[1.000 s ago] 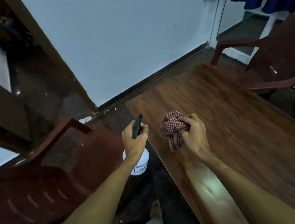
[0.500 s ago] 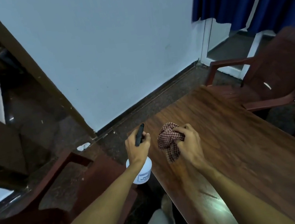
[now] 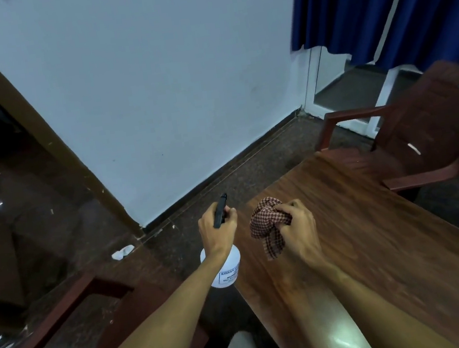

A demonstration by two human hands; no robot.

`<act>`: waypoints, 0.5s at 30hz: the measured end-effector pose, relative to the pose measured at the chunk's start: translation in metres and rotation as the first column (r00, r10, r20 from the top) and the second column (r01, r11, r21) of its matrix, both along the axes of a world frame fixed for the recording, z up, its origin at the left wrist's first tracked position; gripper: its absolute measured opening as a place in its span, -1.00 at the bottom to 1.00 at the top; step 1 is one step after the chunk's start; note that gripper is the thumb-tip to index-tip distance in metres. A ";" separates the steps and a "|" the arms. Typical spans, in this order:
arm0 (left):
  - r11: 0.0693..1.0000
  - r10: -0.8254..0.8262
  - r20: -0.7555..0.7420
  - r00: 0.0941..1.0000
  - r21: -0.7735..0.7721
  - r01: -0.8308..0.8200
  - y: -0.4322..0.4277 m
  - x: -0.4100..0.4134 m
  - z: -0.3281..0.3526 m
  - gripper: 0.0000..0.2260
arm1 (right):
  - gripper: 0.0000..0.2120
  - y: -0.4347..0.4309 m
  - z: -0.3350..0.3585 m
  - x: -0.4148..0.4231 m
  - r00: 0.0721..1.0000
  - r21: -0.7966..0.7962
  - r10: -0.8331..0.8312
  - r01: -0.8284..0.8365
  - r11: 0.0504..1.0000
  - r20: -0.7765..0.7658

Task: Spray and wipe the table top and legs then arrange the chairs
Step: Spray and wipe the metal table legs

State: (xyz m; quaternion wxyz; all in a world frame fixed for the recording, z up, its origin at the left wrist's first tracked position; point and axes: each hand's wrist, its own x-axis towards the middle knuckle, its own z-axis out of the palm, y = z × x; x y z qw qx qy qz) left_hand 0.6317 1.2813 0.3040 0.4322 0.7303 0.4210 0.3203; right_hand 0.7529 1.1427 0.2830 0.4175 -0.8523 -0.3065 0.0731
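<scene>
I am holding the spray bottle in the left hand. The fingers are curling round its neck and black trigger head, and the white body is hanging under the wrist, just off the left edge of the table top. The nozzle is pointing forward, away from me, more over the floor than over the wood. Just to the right of this hand, the right hand is clamping a bunched red-checked cloth. A loose end of it is hanging down under the palm towards the wood, and I cannot tell if it is touching.

As I am judging it, the task is only in its first part. The wood ahead of the right hand is showing no drops or wet streaks that I can make out, and the bright patch beside my right forearm is perhaps only a light reflecting. So I cannot say that any part is already wiped. The table legs are not showing at all.

The chairs are not yet arranged. The far chair is standing well ahead and to the right of the right hand, at an angle to the table corner. The near chair is standing left of the left hand, apart from the table. Spraying, wiping of the top and legs, and the chairs all seem left to do.
</scene>
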 end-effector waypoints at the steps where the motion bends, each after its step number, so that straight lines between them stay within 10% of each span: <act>1: 1.000 -0.012 0.003 1.000 -0.008 0.012 0.007 0.006 -0.002 -0.92 | -0.58 0.006 0.001 0.004 1.000 -0.001 -0.007 0.007 1.000 0.007; 15: 0.975 -0.221 0.004 0.975 -0.039 0.221 0.127 0.097 -0.011 -0.91 | -0.51 0.110 0.011 0.076 0.985 -0.019 -0.171 0.171 0.985 0.029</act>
